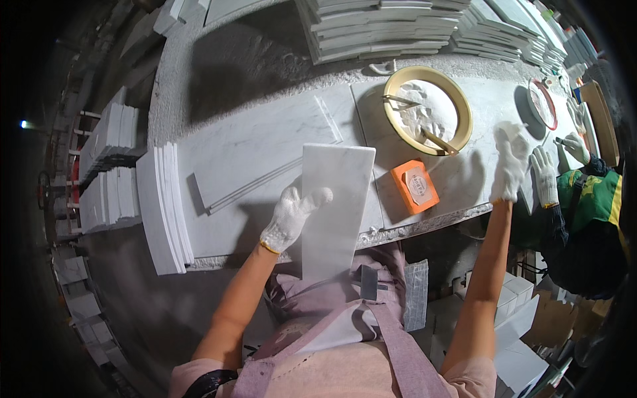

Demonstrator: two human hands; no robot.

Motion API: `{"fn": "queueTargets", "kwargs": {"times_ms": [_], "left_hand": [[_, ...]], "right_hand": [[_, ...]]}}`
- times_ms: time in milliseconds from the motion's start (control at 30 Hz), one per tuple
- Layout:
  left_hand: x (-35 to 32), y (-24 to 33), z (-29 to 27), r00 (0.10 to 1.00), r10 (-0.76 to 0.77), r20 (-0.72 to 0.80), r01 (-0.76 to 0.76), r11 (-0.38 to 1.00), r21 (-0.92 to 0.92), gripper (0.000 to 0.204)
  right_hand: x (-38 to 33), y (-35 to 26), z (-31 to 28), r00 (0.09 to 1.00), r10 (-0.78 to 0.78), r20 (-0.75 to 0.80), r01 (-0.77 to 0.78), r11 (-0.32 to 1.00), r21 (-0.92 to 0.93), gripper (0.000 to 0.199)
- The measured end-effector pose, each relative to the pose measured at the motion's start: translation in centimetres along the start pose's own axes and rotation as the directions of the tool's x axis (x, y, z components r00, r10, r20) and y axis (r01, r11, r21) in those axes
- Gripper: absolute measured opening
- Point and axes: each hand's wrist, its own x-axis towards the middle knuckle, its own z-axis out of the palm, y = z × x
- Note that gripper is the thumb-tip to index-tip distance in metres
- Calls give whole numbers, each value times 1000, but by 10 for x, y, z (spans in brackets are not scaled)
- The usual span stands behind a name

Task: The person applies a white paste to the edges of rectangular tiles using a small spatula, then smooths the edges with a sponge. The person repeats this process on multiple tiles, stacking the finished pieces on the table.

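My left hand point(290, 215), in a white knit glove, grips the left edge of a white marble tile point(335, 209) that juts past the front edge of the workbench point(265, 73) toward my lap. My right hand point(509, 162), also gloved, reaches out to the right over the bench top with fingers spread and nothing visibly in it. Between my hands lies an orange rectangular block point(414, 186). Beyond it sits a yellow-rimmed basin point(428, 109) of white powder or paste with two tools lying in it.
A co-worker in a green top point(590, 199) works at the right with gloved hands point(545, 176). Stacks of white tiles stand at the bench's back point(378, 30), its left end point(166, 209) and on racks at left point(109, 159). A red-rimmed dish point(543, 103) is at far right.
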Motion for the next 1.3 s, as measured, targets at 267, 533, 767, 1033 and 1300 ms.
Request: {"fn": "queueTargets", "kwargs": {"times_ms": [267,533,767,1033,1300], "left_hand": [[12,-30,-14,996,27,-85,-9,977,212,39],[-2,35,5,983,-185,-18,185,958,218,25],[-2,34,15,995,-91,35,97,950,-296,12],[-6,44,10,999,23,-33,-5,881,474,28],[3,30,7,992,112,-56,-77,897,434,64]], "right_hand": [[-131,-61,-1,850,-96,518,-142,905,401,57],[-153,-99,37,648,62,759,-228,967,116,57],[-148,-111,58,652,120,749,-199,980,16,51],[-143,-122,69,644,173,745,-151,984,-99,44],[-141,-122,76,649,136,748,-97,991,-96,41]]}}
